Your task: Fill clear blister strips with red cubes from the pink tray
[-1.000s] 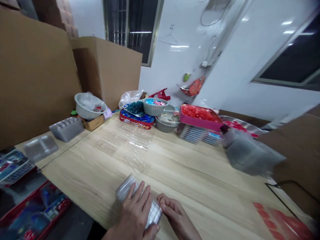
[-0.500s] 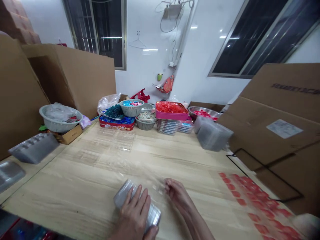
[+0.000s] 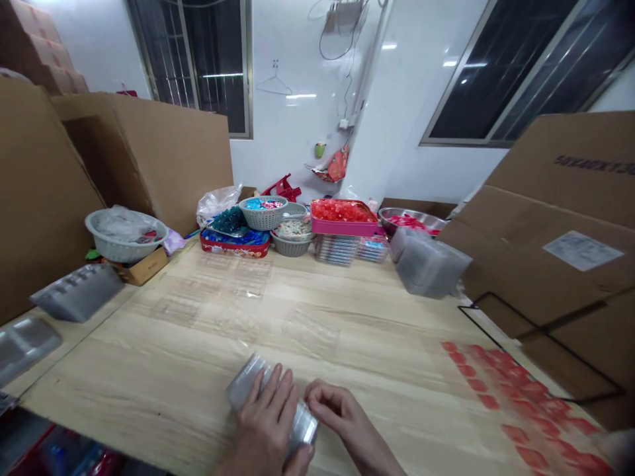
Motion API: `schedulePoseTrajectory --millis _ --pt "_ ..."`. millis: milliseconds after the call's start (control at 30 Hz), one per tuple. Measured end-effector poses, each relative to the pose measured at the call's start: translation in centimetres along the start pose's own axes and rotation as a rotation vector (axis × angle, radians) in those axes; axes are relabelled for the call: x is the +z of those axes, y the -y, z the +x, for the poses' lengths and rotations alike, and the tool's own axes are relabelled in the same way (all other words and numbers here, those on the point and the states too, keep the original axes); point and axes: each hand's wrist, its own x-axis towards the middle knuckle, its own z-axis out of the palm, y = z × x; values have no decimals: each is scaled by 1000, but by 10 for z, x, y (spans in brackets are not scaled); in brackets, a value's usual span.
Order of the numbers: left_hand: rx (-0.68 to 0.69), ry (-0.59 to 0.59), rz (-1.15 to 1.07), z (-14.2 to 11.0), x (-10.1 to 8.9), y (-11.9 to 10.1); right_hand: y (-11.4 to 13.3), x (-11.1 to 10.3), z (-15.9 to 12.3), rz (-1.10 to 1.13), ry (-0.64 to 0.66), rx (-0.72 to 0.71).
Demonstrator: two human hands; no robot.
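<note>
My left hand (image 3: 265, 420) clamped over clear plastic tray stack (image 3: 247, 382), fingers together, middle of stack hidden, thumb cut off by frame bottom. Right hand (image 3: 342, 420), fingers (image 3: 317, 400) curled together, just beside stack's end; contact hard to make out. Bare wooden tabletop (image 3: 377, 350) open ahead and right of fingers.
</note>
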Motion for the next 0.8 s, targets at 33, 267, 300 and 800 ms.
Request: schedulePoseTrajectory --millis 33,267,300,800 --pt "13 23 6 1 -3 0 -1 7 -4 83 -1 27" --pt "14 18 -54 -1 -6 1 -1 13 -2 383 67 118" --pt "14 18 -63 -3 -5 2 -1 13 -2 412 81 129" --pt "33 20 -72 -9 -1 4 -7 22 -9 198 -111 94"
